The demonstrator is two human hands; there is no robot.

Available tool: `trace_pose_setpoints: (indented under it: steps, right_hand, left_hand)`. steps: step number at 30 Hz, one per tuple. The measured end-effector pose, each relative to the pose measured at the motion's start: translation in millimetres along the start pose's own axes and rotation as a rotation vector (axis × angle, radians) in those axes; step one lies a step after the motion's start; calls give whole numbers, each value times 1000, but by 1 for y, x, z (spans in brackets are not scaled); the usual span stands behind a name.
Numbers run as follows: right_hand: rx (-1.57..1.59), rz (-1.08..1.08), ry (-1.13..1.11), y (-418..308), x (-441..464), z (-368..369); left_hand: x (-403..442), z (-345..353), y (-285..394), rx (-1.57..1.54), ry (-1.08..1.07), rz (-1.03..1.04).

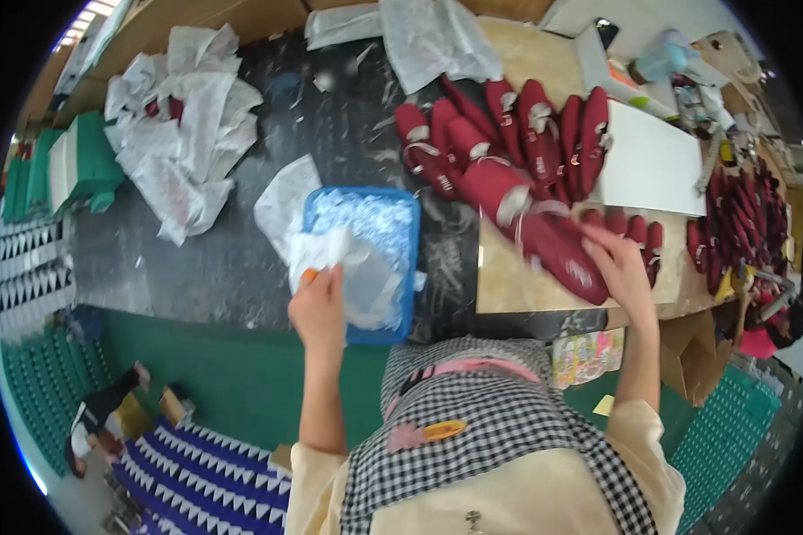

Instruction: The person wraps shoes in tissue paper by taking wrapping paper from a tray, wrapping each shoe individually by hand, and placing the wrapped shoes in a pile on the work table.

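My left hand (317,303) is closed in a pinch on crumpled white tissue paper (335,245), over the left side of a blue tray (409,294). Something orange shows at one of its fingers. White paper scraps (366,212) fill the tray's far part. With bent fingers, my right hand (623,272) grips the side of a dark red shoe (558,252), which has pale lettering near its lower end. Behind that shoe lies a pile of similar dark red shoes (540,134), several of them side by side. The thumb of my right hand is partly hidden.
White tissue sheets (183,134) lie heaped on the black table (214,285) at the left, with more sheets (437,40) at the back. Green boxes (89,165) stand far left. A white box lid (651,160) and more red shoes (745,218) are at the right.
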State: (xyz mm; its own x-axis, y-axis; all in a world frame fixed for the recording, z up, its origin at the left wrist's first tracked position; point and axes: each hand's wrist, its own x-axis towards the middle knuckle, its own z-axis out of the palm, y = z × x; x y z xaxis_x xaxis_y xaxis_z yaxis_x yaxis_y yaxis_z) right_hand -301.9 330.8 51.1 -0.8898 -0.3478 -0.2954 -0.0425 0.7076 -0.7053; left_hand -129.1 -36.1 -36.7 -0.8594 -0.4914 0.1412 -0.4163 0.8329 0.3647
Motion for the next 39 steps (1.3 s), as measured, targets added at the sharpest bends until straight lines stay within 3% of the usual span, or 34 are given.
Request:
trace_pose_setpoints:
  steps: [2,3,5,7,8,9,11,12,14,15,17,19,20,21,22,24,25,27,30,34,37,39]
  right_hand:
    - [28,79,-352,-51,-19,16]
    - [84,-32,-380,-60,-22,40]
    - [276,-57,-586,-67,-6,93]
    - [490,-107,-695,-68,23,168]
    - [768,87,-824,-102,41,192]
    - [742,-76,-743,-138,59,222]
    - [937,-510,-673,-205,89,276]
    - [1141,-440,-622,-240,84,276]
    - [732,-549,-745,-243,72,291]
    - [744,-549,-920,-230,60,277]
    - [669,-605,-764,-183,57,274]
    - [432,-331,-588,-132,79,214]
    - [364,-59,-413,-100,89,179]
    - [500,4,-230,-43,111,160]
    - [262,-162,223,7,135,135]
    - [516,55,431,111,162,83]
    - [517,53,434,123,164,93]
    - [1153,760,244,143,157,104]
    - [1012,620,235,142,137,86]
    - [713,318,161,101,108,55]
    - [523,177,-141,-2,15,30]
    - [420,220,-339,-26,-22,39]
  left_hand:
    - [1,-7,9,-9,-82,-31]
    - [-5,-14,20,4,-111,17]
    - [-25,-35,45,19,-134,57]
    - [-49,-60,61,-113,-17,111]
    - [-52,-72,56,-117,83,135]
    - [-49,-87,42,-87,92,116]
    - [-38,-107,2,-31,358,-85]
    - [-25,-121,-15,-141,460,-225]
    - [-6,-139,-16,-371,585,-381]
    - [-3,-126,-18,-392,576,-378]
    - [-8,-93,-22,-464,340,-227]
    - [-5,-84,-29,-484,280,-216]
    - [-4,-81,-33,-490,240,-210]
    - [-3,-79,-36,-495,207,-208]
    - [-1,-75,-36,-497,180,-207]
    - [2,-64,-25,-483,151,-206]
    - [3,-57,-16,-464,117,-199]
    - [5,-44,0,-426,41,-181]
    - [5,-18,8,-433,14,-93]
    - [17,-6,13,-149,-37,-23]
    - [25,13,10,-22,-39,35]
    - [26,20,11,11,-20,87]
